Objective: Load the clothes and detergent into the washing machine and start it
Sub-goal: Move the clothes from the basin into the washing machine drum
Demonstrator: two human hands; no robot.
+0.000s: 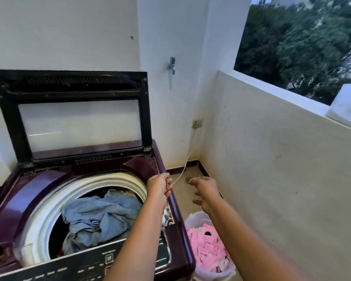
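Observation:
A maroon top-load washing machine (176,226) stands with its glass lid (79,120) raised against the wall. Blue clothes (101,216) lie bunched in the white-rimmed drum (49,201). My left hand (160,186) curls its fingers round the machine's right edge, where a thin white cord (185,163) comes down from the wall socket (197,124). I cannot tell whether the cord is inside the grip. My right hand (206,192) hovers to the right over the floor, fingers loosely spread and holding nothing. No detergent is in sight.
A white basket (193,218) with pink clothes (207,248) sits on the floor between the machine and the low balcony wall (272,169). A tap (172,64) sticks out of the back wall. A floor drain (188,179) lies in the corner. The control panel (79,268) runs along the machine's front.

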